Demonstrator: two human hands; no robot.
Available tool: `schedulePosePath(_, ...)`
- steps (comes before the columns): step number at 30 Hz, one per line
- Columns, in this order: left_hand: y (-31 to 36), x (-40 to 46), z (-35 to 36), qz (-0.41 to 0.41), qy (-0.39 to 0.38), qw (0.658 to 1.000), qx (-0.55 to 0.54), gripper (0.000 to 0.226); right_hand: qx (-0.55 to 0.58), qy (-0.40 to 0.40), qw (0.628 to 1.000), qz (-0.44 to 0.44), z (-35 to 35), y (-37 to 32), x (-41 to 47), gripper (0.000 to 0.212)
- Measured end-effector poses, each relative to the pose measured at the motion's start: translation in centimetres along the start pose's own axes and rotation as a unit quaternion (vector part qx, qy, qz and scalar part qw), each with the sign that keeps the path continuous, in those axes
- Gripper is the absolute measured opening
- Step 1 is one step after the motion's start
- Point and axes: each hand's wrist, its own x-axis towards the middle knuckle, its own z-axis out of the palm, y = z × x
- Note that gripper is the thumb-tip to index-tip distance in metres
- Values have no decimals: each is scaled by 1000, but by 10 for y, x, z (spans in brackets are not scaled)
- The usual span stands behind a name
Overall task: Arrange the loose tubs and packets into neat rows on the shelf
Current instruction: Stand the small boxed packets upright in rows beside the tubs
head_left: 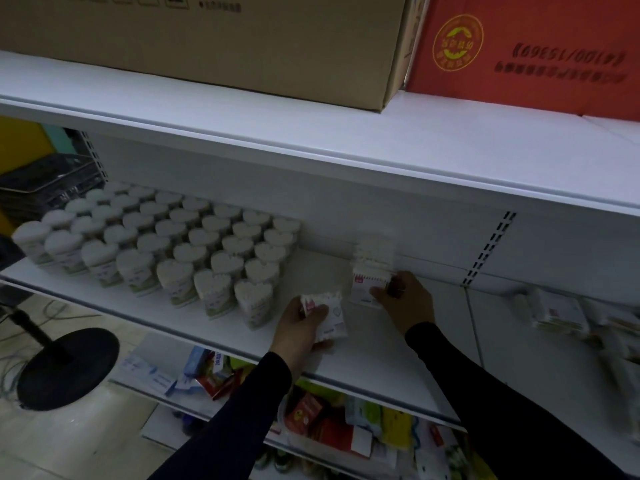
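Several heart-shaped white tubs (166, 244) stand in neat rows on the left of the white shelf (374, 355). My left hand (301, 327) grips a white cotton-swab packet (329, 317) just right of the front tub. My right hand (408, 299) holds an upright packet (367, 282) at the front of a short line of packets (375, 252) running to the back wall. Loose packets (557, 315) lie in a blurred heap at the far right of the shelf.
A brown cardboard box (221, 39) and a red box (533, 53) sit on the upper shelf. The lower shelf holds mixed coloured packets (322, 414). A black round stand base (69, 368) sits on the floor at left, below dark crates (48, 185).
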Motion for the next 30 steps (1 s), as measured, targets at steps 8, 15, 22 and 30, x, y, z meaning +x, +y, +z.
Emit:
schedulePosePath(8,5,-1,8,-16,-14,1000,-2,20,-8,23,1000,14,-2,1,-6,49)
schedulePosePath(15,9,-2,20,10,-67,997,22,30,15,-84,995,-51,-25,-18,-38,14)
schedulePosePath(22,10,-3,34,55,-81,987,125,28,21,-186,982,-25,-29,-20,-44,39)
schedulePosePath(30,6,13,-2,171,-52,785,593,61,8,-52,998,-16,-23,-3,-34,39)
